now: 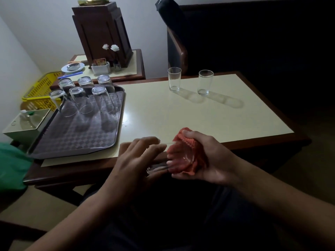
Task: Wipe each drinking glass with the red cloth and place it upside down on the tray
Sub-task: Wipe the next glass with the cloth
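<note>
A clear drinking glass (163, 164) lies on its side between my hands, just off the table's near edge. My left hand (134, 160) holds its open end, fingers curled round the rim. My right hand (204, 158) grips the red cloth (183, 151) wrapped over the glass's base. Several glasses (102, 100) stand upside down at the far end of the grey checkered tray (76, 140) on the left. Two upright glasses (174, 81) (204, 82) wait at the table's far side.
The cream-topped table (181, 113) has a dark wooden border. Left of the tray sit a yellow basket (40, 91) and a pale box (27, 124). A side table behind holds a brown wooden stand (103, 31), a plate and a napkin holder. A dark chair (177, 51) stands beyond.
</note>
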A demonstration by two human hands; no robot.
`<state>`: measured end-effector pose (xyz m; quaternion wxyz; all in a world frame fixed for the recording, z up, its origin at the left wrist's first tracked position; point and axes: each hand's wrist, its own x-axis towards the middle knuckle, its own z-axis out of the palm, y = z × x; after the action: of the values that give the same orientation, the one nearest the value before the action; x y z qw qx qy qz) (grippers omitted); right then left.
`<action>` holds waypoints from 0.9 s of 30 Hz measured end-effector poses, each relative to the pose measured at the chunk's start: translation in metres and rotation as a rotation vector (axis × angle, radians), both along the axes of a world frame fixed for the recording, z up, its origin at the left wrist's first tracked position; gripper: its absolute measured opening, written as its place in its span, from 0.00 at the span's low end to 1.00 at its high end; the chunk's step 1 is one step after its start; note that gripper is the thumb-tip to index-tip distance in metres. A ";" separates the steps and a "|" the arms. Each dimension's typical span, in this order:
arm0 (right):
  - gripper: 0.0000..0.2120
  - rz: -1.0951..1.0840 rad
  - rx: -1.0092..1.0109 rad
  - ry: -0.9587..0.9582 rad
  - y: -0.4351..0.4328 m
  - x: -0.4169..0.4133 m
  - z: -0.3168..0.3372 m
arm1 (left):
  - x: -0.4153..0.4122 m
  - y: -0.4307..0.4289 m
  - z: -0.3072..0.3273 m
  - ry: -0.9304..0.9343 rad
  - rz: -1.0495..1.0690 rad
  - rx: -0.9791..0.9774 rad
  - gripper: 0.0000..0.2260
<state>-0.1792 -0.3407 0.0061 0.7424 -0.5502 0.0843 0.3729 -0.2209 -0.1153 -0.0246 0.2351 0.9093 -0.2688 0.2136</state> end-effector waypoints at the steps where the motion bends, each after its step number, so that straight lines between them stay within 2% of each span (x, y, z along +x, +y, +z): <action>1: 0.21 0.026 0.021 -0.020 -0.001 0.001 -0.001 | -0.001 0.000 0.004 0.091 -0.036 -0.039 0.24; 4: 0.24 0.125 0.042 -0.042 -0.005 0.005 0.002 | -0.009 -0.004 0.008 0.329 -0.048 -0.234 0.28; 7: 0.37 0.266 0.002 -0.025 -0.008 0.009 0.002 | -0.012 -0.009 0.010 0.355 -0.050 -0.263 0.26; 8: 0.37 0.284 -0.028 -0.022 -0.008 0.008 0.001 | -0.014 -0.011 0.011 0.359 -0.068 -0.246 0.26; 10: 0.33 0.240 -0.084 -0.074 -0.009 0.010 -0.008 | -0.019 -0.015 0.010 0.370 -0.067 -0.202 0.25; 13: 0.31 0.054 -0.153 -0.319 -0.006 0.009 -0.018 | -0.024 -0.022 0.011 0.434 0.082 -0.266 0.23; 14: 0.32 0.022 -0.178 -0.423 -0.003 0.006 -0.019 | -0.022 -0.024 0.016 0.562 0.146 -0.382 0.23; 15: 0.32 0.004 -0.226 -0.549 -0.001 0.004 -0.019 | -0.018 -0.024 0.020 0.778 0.201 -0.593 0.25; 17: 0.26 -0.054 -0.312 -0.786 0.005 -0.005 -0.019 | -0.012 -0.024 0.023 1.246 0.262 -1.109 0.29; 18: 0.23 -0.092 -0.320 -0.844 0.008 -0.009 -0.020 | -0.012 -0.023 0.024 1.397 0.274 -1.308 0.31; 19: 0.22 -0.128 -0.312 -0.869 0.010 -0.013 -0.021 | -0.012 -0.022 0.022 1.483 0.269 -1.450 0.35; 21: 0.21 -0.201 -0.288 -0.853 0.015 -0.016 -0.027 | -0.011 -0.018 0.017 1.514 0.206 -1.605 0.40; 23: 0.18 -0.241 -0.139 -0.668 0.022 -0.019 -0.028 | -0.011 -0.019 0.018 1.477 0.119 -1.526 0.35; 25: 0.22 -0.206 0.054 -0.386 0.027 -0.021 -0.028 | -0.014 -0.026 0.022 1.389 0.072 -1.239 0.26; 27: 0.26 -0.157 0.042 -0.329 0.028 -0.022 -0.030 | -0.017 -0.031 0.019 1.290 0.066 -1.087 0.21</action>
<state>-0.2016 -0.3128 -0.0242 0.7843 -0.5800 -0.0035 0.2204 -0.2378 -0.1463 -0.0053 0.7411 0.6208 0.0853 -0.2411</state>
